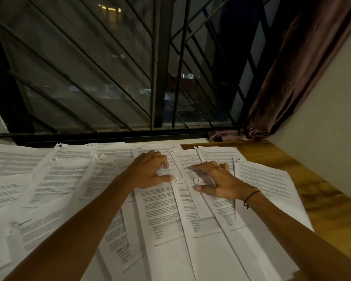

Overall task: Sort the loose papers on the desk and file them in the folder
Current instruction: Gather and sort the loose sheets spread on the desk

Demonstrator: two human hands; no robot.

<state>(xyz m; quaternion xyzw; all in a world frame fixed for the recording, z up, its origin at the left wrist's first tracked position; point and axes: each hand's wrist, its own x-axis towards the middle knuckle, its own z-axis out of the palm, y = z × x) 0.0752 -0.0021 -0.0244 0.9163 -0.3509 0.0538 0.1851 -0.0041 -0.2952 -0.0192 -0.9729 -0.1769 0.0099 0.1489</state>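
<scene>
Many loose white printed paper sheets [164, 216] are spread in overlapping rows across the brown wooden tabletop [324, 199], covering nearly all of it; only a strip of bare wood is seen to the right of the right hand. The sheets are laid with their long axes running from the near edge away toward the window, slightly fanned, so that their top edges point to the far side. Torn, ragged corners are seen at the upper left of several sheets, as where staples have been pulled.

Both forearms are stretched forward over the nearer sheets. The left hand [148, 171] is set on a sheet near the middle of the spread, its fingers curled downward and the thumb and forefinger drawn close together at the torn corner of a sheet; whether the paper is actually pinched there cannot be told. The right hand [217, 181] is laid flat just beside it, fingers straight and spread, pressed on the neighbouring sheets. A thin dark cord bracelet [250, 197] is worn on the right wrist.

Beyond the hands, more sheets reach to the sill. Behind them a dark metal window grille [160, 67] is seen, and to the far right a brown curtain [292, 67] is gathered against a pale wall [336, 98].
</scene>
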